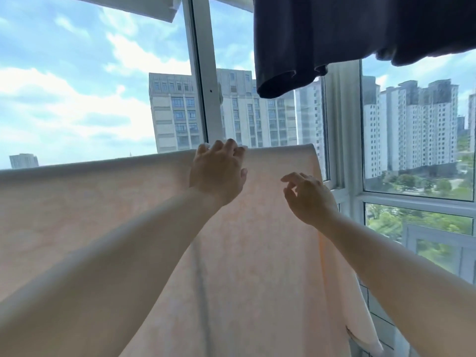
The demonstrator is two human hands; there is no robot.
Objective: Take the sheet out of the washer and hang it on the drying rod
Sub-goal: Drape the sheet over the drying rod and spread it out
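A pale peach sheet hangs draped over a horizontal drying rod; the rod itself is hidden under the fold along the sheet's top edge. The cloth falls toward me and fills the lower half of the view. My left hand lies on the top fold near its right end, fingers bent over the edge. My right hand hovers just in front of the sheet's right edge, fingers loosely spread, holding nothing.
A dark navy garment hangs overhead at the upper right. White window frames and glass stand right behind the rod, with high-rise buildings outside. A tiled wall runs below the window at the right.
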